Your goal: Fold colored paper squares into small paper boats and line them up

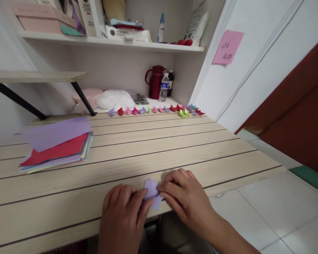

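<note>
A small folded piece of lilac paper (151, 191) lies near the front edge of a pale wooden table (148, 144). My left hand (123, 211) pinches its left side with curled fingers. My right hand (181, 195) pinches its right side, fingers pressed together on the fold. Both hands meet over the paper and hide part of it.
A stack of coloured paper sheets (57, 146), lilac on top, lies at the left. A row of small folded paper shapes (159, 110) lines the table's far edge. Behind stand a red jug (155, 82) and a water bottle (163, 87). A pink note (227, 47) hangs on the wall.
</note>
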`<state>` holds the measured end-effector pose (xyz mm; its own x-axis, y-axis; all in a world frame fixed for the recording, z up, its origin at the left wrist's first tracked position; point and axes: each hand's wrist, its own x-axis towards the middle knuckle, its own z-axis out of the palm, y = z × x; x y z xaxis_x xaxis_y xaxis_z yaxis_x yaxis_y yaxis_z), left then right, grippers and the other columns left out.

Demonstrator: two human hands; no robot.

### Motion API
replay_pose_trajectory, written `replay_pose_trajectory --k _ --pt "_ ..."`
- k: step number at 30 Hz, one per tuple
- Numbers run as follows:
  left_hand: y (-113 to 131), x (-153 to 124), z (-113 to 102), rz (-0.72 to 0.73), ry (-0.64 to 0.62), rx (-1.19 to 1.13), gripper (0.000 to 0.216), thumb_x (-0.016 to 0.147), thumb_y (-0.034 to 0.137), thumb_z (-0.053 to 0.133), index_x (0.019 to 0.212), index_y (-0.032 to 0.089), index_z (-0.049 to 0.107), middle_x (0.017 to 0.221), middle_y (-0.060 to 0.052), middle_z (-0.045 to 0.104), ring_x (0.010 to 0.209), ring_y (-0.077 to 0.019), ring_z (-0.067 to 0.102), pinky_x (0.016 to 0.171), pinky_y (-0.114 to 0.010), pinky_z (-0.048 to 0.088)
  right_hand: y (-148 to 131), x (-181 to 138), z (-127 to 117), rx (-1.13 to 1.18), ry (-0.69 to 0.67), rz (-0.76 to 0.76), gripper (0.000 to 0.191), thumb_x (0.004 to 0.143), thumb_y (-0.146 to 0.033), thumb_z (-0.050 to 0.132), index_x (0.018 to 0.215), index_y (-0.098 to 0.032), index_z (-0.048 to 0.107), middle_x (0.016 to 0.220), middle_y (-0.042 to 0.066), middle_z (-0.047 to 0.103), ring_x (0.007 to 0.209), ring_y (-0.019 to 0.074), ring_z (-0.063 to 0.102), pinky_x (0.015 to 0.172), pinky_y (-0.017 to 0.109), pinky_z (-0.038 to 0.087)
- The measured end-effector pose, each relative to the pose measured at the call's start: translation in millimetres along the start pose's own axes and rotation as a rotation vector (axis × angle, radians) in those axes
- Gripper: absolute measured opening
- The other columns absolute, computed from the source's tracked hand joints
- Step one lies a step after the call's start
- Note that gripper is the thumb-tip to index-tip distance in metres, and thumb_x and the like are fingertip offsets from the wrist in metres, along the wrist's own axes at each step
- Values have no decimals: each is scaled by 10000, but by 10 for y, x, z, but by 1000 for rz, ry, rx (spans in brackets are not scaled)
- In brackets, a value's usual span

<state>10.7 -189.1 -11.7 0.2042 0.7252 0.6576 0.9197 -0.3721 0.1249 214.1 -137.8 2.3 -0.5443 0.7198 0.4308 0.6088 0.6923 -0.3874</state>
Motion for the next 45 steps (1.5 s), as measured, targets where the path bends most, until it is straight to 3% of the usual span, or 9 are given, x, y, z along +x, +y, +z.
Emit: replay_pose_trajectory --k 4,9,17,21,27,32,37,41,45 --pt "-55 -27 -32 9 42 83 265 958 371 526 1130 193 622 1065 -90 677 970 -258 605 932 -457 360 -12 -16 22 0 -2 -10 146 975 -255 588 1069 -288 695 983 41 652 867 221 536 765 381 367" --pt "-115 -36 -35 50 -2 73 170 948 272 525 1082 230 622 999 -27 726 932 -221 635 987 -446 317 -7 -10 -7 47 -39 5 143 964 -261 621 1090 -299 676 1021 32 653 904 222 539 798 389 363" --pt "-125 -43 -48 101 -143 136 261 986 287 478 1174 261 657 1096 -13 742 1027 -220 623 1100 -470 262 -10 -16 -22 32 -70 15 153 967 -299 617 1115 -291 657 1119 36 655 964 239 545 840 410 364" --pt "-80 -18 -58 128 -187 151 284 982 266 477 1196 273 664 1089 -25 741 1017 -229 619 1106 -494 282 -10 0 -55 40 -123 -4 186 989 -290 577 1165 -289 639 1117 38 661 985 246 531 852 417 363" --pt "-93 -17 -81 169 -217 177 310 997 264 445 1236 243 642 1123 -34 735 1050 -236 610 1137 -507 230 -1 15 -81 12 -157 -44 415 1013 -244 506 1421 -315 482 1097 59 641 963 245 515 843 418 366" --pt "-175 8 -78 253 -216 177 319 956 249 519 1255 230 627 1130 -25 726 1023 -234 608 1096 -471 245 -23 25 -64 -40 -166 -19 402 977 -173 529 1336 -350 571 1131 53 623 993 248 518 829 419 350" --pt "-194 26 -38 230 -118 157 436 948 218 504 1366 96 538 1141 -107 721 1057 -244 590 1037 -442 306 -28 33 -70 -11 -187 16 374 981 -201 549 1331 -332 566 1141 52 607 1014 249 499 862 431 348" --pt "-225 27 -26 264 -174 183 531 923 182 497 1448 263 474 1394 -7 624 1251 -229 509 1067 -421 286 -22 38 -89 -18 -204 28 390 983 -220 558 1350 -353 545 1139 39 606 992 245 497 857 431 351" --pt "-251 68 -15 223 -281 237 508 935 239 486 1426 371 488 1445 78 578 1276 -247 490 1042 -455 287 -22 36 -87 -45 -206 28 438 975 -229 575 1384 -376 519 1130 39 612 980 250 503 856 432 360"
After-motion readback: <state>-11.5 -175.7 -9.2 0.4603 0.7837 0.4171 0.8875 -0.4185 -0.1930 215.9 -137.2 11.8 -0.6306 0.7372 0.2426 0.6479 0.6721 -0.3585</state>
